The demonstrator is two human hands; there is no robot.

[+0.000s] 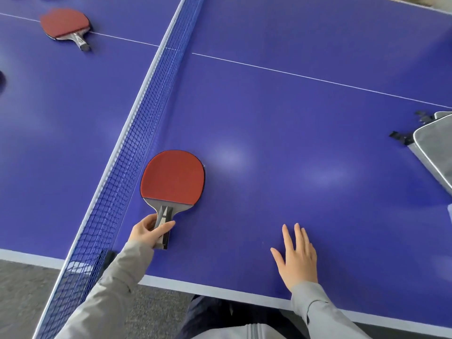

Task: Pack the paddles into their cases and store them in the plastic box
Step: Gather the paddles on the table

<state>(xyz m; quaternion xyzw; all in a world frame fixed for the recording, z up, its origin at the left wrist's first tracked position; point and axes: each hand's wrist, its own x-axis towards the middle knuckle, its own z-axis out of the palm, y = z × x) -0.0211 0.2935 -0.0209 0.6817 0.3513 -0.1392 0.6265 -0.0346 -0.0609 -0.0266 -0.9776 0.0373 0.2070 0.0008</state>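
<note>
The left hand (149, 232) is clamped on the handle of the near paddle (172, 178), lower centre beside the net (137, 133). The right hand (297, 256) rests spread flat on the bench (293, 113). Lift the paddle level, then carry it to the grey case (433, 148) at the right edge.

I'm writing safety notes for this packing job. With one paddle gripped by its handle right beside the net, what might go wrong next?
1. The left hand pinches only the handle of the near paddle; lifted, it may slip or snag the net.
2. The grey case lies far right, partly out of view, so carrying across is a stretch.
3. The far paddle lies beyond the net, easily forgotten.
</note>
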